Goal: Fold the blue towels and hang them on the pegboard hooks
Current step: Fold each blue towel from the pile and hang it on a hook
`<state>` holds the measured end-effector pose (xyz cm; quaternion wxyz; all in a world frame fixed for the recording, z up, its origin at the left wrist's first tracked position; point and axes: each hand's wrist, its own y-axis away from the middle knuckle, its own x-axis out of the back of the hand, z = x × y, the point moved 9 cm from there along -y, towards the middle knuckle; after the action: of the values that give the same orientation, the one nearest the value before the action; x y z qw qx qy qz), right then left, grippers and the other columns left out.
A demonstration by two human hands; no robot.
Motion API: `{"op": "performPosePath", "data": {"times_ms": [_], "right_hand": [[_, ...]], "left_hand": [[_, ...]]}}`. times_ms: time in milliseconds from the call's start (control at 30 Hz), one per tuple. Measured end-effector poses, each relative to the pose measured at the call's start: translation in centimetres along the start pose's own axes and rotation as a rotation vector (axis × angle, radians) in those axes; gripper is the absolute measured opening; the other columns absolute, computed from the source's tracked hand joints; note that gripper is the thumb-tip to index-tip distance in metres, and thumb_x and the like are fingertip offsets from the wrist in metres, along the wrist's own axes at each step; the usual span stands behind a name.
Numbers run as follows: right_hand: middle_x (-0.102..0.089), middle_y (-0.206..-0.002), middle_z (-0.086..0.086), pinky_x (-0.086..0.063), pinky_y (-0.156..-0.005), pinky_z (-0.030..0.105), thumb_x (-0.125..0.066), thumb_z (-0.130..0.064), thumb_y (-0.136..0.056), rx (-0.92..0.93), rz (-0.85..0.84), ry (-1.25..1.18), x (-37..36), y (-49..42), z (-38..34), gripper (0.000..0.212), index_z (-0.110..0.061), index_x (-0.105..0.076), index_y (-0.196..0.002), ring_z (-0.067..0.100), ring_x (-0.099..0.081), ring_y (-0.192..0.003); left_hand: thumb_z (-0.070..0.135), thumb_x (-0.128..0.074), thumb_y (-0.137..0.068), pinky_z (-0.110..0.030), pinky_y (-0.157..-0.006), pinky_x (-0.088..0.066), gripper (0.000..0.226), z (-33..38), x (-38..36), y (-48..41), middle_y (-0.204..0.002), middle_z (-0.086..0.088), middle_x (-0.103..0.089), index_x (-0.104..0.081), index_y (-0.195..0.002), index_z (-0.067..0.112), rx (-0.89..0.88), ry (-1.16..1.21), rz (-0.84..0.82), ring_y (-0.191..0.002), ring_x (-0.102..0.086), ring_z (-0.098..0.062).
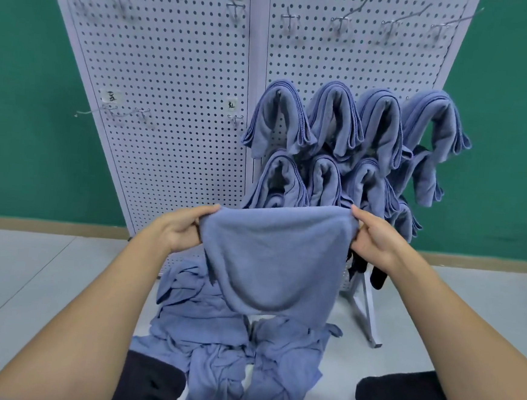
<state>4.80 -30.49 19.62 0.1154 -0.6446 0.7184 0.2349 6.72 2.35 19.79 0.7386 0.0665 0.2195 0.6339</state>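
A folded blue towel (275, 257) hangs doubled over in front of me, stretched between both hands. My left hand (179, 229) pinches its left top corner and my right hand (374, 240) pinches its right top corner. Behind it stands a white pegboard (175, 98). Several folded blue towels (349, 137) hang on hooks in two rows on the pegboard's right panel. A heap of loose blue towels (223, 338) lies on the floor below my hands.
Bare metal hooks (339, 19) stick out along the top of both panels, and more hooks (127, 113) on the left panel at mid height. The pegboard's leg (369, 318) stands at the right. My dark-trousered knees (398, 399) frame the heap. A green wall lies behind.
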Motion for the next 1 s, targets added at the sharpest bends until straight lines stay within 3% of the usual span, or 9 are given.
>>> {"op": "performPosePath", "data": {"times_ms": [100, 200, 267, 367, 567, 667, 767, 867, 1000], "right_hand": [[-0.057, -0.088, 0.010, -0.051, -0.073, 0.026, -0.068, -0.006, -0.082, 0.022, 0.033, 0.008, 0.5, 0.2, -0.2, 0.012, -0.013, -0.060, -0.088, 0.017, -0.055, -0.078], [-0.058, -0.108, 0.014, -0.042, -0.073, 0.026, -0.048, 0.005, -0.092, 0.038, 0.082, 0.075, 1.3, 0.2, -0.5, 0.030, -0.011, -0.055, -0.117, 0.018, -0.048, -0.084], [-0.058, -0.115, 0.014, -0.041, -0.072, 0.025, -0.042, 0.007, -0.093, 0.037, 0.057, 0.127, 1.2, 0.5, -0.6, 0.041, -0.010, -0.053, -0.129, 0.015, -0.050, -0.080], [-0.064, -0.107, 0.009, -0.051, -0.060, 0.018, -0.040, 0.009, -0.093, 0.058, 0.070, 0.174, 1.0, 1.2, -1.0, 0.041, -0.013, -0.057, -0.122, 0.009, -0.061, -0.068], [-0.065, -0.091, -0.002, -0.047, -0.074, 0.023, -0.058, -0.009, -0.091, 0.033, 0.177, 0.240, 2.6, 1.6, -0.8, 0.019, -0.019, -0.069, -0.103, 0.010, -0.055, -0.078], [-0.064, -0.083, -0.003, -0.048, -0.062, 0.018, -0.060, -0.008, -0.091, 0.082, 0.194, 0.280, 2.9, 1.7, -1.3, 0.018, -0.015, -0.069, -0.105, 0.007, -0.053, -0.070], [-0.060, -0.071, -0.004, -0.043, -0.047, 0.012, -0.058, -0.004, -0.092, 0.128, 0.206, 0.316, 2.6, 1.9, -1.8, 0.016, -0.016, -0.067, -0.099, 0.005, -0.048, -0.059], [-0.063, -0.071, -0.006, -0.046, -0.059, 0.016, -0.060, -0.005, -0.091, 0.148, 0.200, 0.361, 2.3, 1.9, -2.1, 0.016, -0.019, -0.067, -0.094, 0.005, -0.052, -0.063], [-0.063, -0.087, 0.000, -0.045, -0.063, 0.017, -0.065, -0.001, -0.086, 0.172, 0.165, 0.473, 1.6, 1.9, -2.4, 0.024, -0.014, -0.066, -0.107, 0.007, -0.056, -0.071]], "left_hand": [[0.012, -0.057, -0.093, -0.024, -0.064, -0.058, 0.009, 0.7, -0.2, 0.3, -0.081, -0.003, -0.067, -0.065, -0.091, 0.009, -0.045, 0.151, -0.009, -0.080, -0.060, -0.014], [0.007, -0.051, -0.095, -0.029, -0.059, -0.055, 0.022, 0.9, -0.5, 0.5, -0.073, 0.001, -0.066, -0.054, -0.076, 0.018, -0.073, 0.084, -0.032, -0.074, -0.059, -0.015], [0.005, -0.049, -0.097, -0.036, -0.068, -0.053, 0.021, 0.9, -0.8, 0.4, -0.085, -0.001, -0.065, -0.054, -0.083, 0.019, -0.106, -0.073, -0.026, -0.076, -0.058, -0.017], [0.006, -0.050, -0.097, -0.038, -0.081, -0.053, 0.012, 0.8, -0.2, 0.2, -0.098, -0.005, -0.064, -0.055, -0.098, 0.018, -0.141, -0.251, 0.066, -0.086, -0.061, -0.020], [0.010, -0.066, -0.088, -0.024, -0.064, -0.053, 0.018, 1.7, 1.5, 0.1, -0.084, -0.008, -0.063, -0.051, -0.078, 0.013, -0.231, -0.269, 0.248, -0.068, -0.057, -0.013], [0.009, -0.068, -0.086, -0.020, -0.058, -0.053, 0.018, 1.5, 1.7, -0.1, -0.078, -0.005, -0.059, -0.052, -0.077, 0.013, -0.228, -0.224, 0.245, -0.065, -0.054, -0.011], [0.004, -0.065, -0.087, -0.025, -0.064, -0.051, 0.015, 1.4, 1.7, -0.2, -0.082, -0.005, -0.061, -0.052, -0.084, 0.012, -0.223, -0.100, 0.230, -0.069, -0.056, -0.013], [0.002, -0.060, -0.090, -0.026, -0.066, -0.050, 0.011, 1.4, 1.8, -0.3, -0.089, -0.006, -0.064, -0.058, -0.099, 0.009, -0.226, -0.075, 0.217, -0.074, -0.060, -0.015], [0.000, -0.061, -0.088, -0.024, -0.072, -0.050, 0.015, 1.9, 1.7, -0.2, -0.094, -0.005, -0.067, -0.068, -0.094, 0.012, -0.258, -0.154, 0.198, -0.082, -0.061, -0.014]]}}
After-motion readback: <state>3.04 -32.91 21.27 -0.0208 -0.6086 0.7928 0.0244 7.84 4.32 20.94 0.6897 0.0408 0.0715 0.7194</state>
